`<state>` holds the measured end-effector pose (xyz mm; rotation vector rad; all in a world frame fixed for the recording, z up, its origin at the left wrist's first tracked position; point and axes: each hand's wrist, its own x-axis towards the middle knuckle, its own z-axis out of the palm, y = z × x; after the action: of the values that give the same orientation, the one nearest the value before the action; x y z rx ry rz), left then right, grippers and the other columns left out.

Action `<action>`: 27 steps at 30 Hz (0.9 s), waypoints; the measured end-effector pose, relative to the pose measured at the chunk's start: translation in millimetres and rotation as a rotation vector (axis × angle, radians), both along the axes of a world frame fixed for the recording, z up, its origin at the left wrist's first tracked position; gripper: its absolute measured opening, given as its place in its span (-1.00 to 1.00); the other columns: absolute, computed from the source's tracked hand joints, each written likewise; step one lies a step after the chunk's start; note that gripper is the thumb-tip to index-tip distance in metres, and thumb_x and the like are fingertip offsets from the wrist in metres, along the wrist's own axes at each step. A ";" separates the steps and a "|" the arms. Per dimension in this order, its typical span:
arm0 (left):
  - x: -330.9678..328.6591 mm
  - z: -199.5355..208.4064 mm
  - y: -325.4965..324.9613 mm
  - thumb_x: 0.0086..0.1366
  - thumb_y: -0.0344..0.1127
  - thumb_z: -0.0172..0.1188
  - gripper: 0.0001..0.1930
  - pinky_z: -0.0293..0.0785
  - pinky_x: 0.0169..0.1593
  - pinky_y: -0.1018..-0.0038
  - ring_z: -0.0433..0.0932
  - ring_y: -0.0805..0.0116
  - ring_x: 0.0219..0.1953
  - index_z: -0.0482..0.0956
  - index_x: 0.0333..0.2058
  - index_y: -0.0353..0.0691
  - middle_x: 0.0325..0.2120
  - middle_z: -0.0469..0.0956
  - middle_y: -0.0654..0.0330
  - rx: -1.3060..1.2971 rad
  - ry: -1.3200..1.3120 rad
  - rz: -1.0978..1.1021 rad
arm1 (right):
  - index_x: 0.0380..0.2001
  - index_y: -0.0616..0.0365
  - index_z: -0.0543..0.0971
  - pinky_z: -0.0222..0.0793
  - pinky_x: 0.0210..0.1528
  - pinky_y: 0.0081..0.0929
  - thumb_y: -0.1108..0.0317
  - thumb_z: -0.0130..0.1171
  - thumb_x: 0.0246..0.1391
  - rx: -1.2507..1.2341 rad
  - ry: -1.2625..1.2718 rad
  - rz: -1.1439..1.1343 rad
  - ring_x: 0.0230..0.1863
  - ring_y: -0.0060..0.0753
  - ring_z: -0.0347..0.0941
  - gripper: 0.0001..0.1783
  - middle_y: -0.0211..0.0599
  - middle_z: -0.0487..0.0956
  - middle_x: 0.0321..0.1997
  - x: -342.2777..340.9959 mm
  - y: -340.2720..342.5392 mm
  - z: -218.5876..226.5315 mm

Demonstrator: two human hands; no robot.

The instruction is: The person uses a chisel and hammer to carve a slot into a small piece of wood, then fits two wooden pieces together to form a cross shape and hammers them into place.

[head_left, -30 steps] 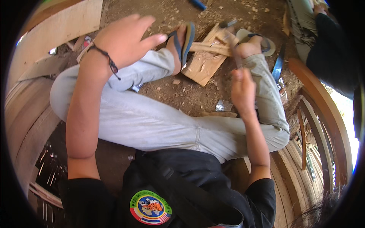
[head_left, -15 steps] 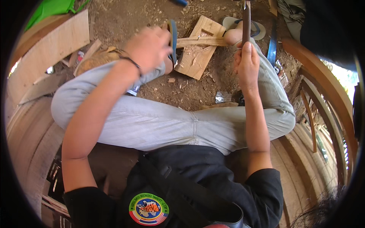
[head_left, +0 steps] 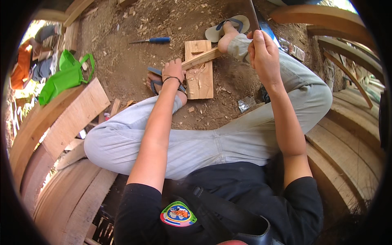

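My left hand (head_left: 173,72) is closed around the left end of a narrow wooden strip (head_left: 202,59), beside my left foot. The strip lies slantwise across a thick wooden board (head_left: 206,90), and its other end is by my right foot. A slot is cut in the board's far part, and curled shavings lie on it. Raised above my right shin, my right hand (head_left: 264,57) grips a long, narrow, dark brown tool (head_left: 250,16) that points away from me. Its far end runs out of view, so its kind is not clear.
A blue-handled pointed tool (head_left: 158,40) lies on the dirt beyond the board. At left are a green bag (head_left: 67,77) and curved planks (head_left: 77,118). More curved timbers (head_left: 326,18) stand at right. A crumpled clear wrapper (head_left: 246,104) lies near my right leg.
My left hand, blurred and in the air before, has come down onto the strip. My right hand still grips the dark tool. The view has shifted, bringing more ground into sight.
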<state>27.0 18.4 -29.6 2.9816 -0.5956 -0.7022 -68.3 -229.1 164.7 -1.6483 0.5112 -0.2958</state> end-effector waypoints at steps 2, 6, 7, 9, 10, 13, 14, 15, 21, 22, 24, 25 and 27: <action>-0.1 -4.5 4.7 0.17 -0.13 0.28 -0.66 0.43 0.01 0.16 0.47 0.07 0.01 0.43 -0.16 -0.13 -0.13 0.51 0.09 -0.039 -0.069 0.003 | -0.34 0.24 0.48 0.08 -0.58 -0.67 0.15 -0.13 0.37 0.065 -0.039 -0.002 -0.60 -0.77 0.20 -0.62 -0.58 0.35 -0.62 -4.4 -1.0 11.2; -3.5 16.2 -8.0 0.17 -0.12 0.28 -0.67 0.38 -0.04 0.14 0.50 0.06 -0.04 0.43 -0.20 -0.15 -0.14 0.52 0.09 -0.111 -0.221 0.043 | -0.34 0.23 0.48 0.10 -0.57 -0.68 0.16 -0.11 0.36 0.134 -0.111 -0.012 -0.60 -0.77 0.21 -0.64 -0.58 0.34 -0.64 -4.2 1.4 33.3; 0.6 15.8 -9.9 0.17 -0.12 0.28 -0.66 0.38 -0.03 0.15 0.51 0.04 -0.06 0.43 -0.21 -0.16 -0.14 0.53 0.07 -0.179 -0.216 0.178 | -0.35 0.23 0.49 0.11 -0.57 -0.68 0.16 -0.10 0.36 0.170 -0.128 -0.009 -0.61 -0.78 0.21 -0.64 -0.59 0.34 -0.64 -2.1 1.5 36.0; 8.8 12.9 -11.8 0.16 -0.11 0.29 -0.65 0.37 -0.02 0.17 0.53 0.01 -0.12 0.43 -0.22 -0.19 -0.16 0.53 0.02 -0.305 -0.204 0.451 | -0.35 0.23 0.49 0.12 -0.56 -0.68 0.17 -0.10 0.36 0.139 -0.168 -0.013 -0.61 -0.78 0.20 -0.65 -0.59 0.34 -0.65 0.9 0.6 30.2; 11.7 10.7 -10.4 0.28 -0.15 0.18 -0.76 0.48 -0.24 0.23 0.60 0.09 -0.35 0.47 -0.23 -0.20 -0.37 0.62 0.04 -0.317 -0.255 0.512 | -0.35 0.23 0.49 0.12 -0.57 -0.68 0.17 -0.10 0.36 0.073 -0.190 -0.021 -0.62 -0.78 0.20 -0.65 -0.59 0.34 -0.66 1.2 -2.8 21.0; 22.5 0.9 -4.4 0.31 -0.12 0.18 -0.74 0.49 -0.34 0.32 0.60 0.29 -0.35 0.50 -0.23 -0.19 -0.40 0.62 0.16 -0.899 0.364 0.937 | -0.35 0.24 0.51 0.11 -0.57 -0.70 0.18 -0.09 0.35 0.041 -0.131 -0.040 -0.61 -0.79 0.20 -0.65 -0.59 0.34 -0.65 3.9 -10.1 2.5; 16.5 -0.8 -0.1 0.33 -0.09 0.18 -0.73 0.49 -0.38 0.40 0.58 0.42 -0.36 0.52 -0.23 -0.19 -0.42 0.60 0.25 -1.023 0.535 0.967 | -0.34 0.24 0.51 0.11 -0.57 -0.70 0.18 -0.09 0.35 0.088 -0.100 -0.041 -0.61 -0.79 0.20 -0.65 -0.59 0.34 -0.64 4.7 -10.1 -0.8; 8.5 2.1 -7.1 0.32 -0.10 0.19 -0.71 0.52 -0.35 0.37 0.58 0.37 -0.37 0.51 -0.21 -0.21 -0.41 0.60 0.23 -1.122 0.661 1.004 | -0.34 0.24 0.51 0.10 -0.57 -0.71 0.18 -0.08 0.35 0.126 -0.065 -0.051 -0.60 -0.79 0.20 -0.65 -0.59 0.34 -0.64 4.6 -14.5 -6.5; -1.3 -19.2 -13.9 0.32 -0.16 0.20 -0.71 0.54 -0.37 0.39 0.59 0.32 -0.41 0.45 -0.18 -0.27 -0.38 0.59 0.18 -1.175 0.648 1.123 | -0.34 0.28 0.53 0.16 -0.50 -0.60 0.14 -0.06 0.32 0.090 -0.040 -0.101 -0.56 -0.71 0.26 -0.62 -0.52 0.39 -0.61 13.7 -27.0 -28.5; 5.0 -20.5 -12.1 0.31 -0.16 0.21 -0.69 0.53 -0.41 0.41 0.58 0.31 -0.44 0.44 -0.18 -0.29 -0.40 0.58 0.17 -1.222 0.604 1.142 | -0.34 0.28 0.53 0.17 -0.49 -0.58 0.14 -0.06 0.32 0.093 -0.028 -0.101 -0.55 -0.70 0.27 -0.61 -0.51 0.39 -0.61 13.8 -28.7 -29.6; 18.9 -21.1 0.9 0.29 -0.15 0.24 -0.67 0.51 -0.46 0.44 0.58 0.35 -0.48 0.41 -0.20 -0.30 -0.45 0.58 0.16 -1.232 0.521 1.149 | -0.33 0.27 0.53 0.16 -0.52 -0.61 0.14 -0.06 0.32 0.062 -0.007 -0.147 -0.57 -0.72 0.25 -0.62 -0.53 0.38 -0.61 14.0 -31.1 -34.3; 30.2 -16.7 12.4 0.26 -0.15 0.26 -0.67 0.53 -0.40 0.38 0.59 0.32 -0.45 0.40 -0.26 -0.30 -0.44 0.58 0.14 -1.132 0.379 1.223 | -0.33 0.27 0.53 0.15 -0.53 -0.62 0.14 -0.07 0.32 0.061 -0.017 -0.147 -0.58 -0.72 0.25 -0.62 -0.54 0.37 -0.61 22.1 -28.2 -34.9; 46.9 -38.6 47.0 0.19 -0.17 0.31 -0.63 0.53 -0.30 0.28 0.60 0.18 -0.40 0.37 -0.29 -0.32 -0.42 0.58 0.05 -0.878 -0.035 1.092 | -0.27 0.20 0.51 0.03 -0.67 -0.69 0.10 -0.07 0.33 0.139 0.010 -0.132 -0.69 -0.77 0.14 -0.64 -0.58 0.31 -0.63 27.1 -24.3 -38.5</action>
<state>73.9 65.4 -68.3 1.9934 0.5869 -0.1793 -41.2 -253.5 126.2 -1.4853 0.6353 -0.3417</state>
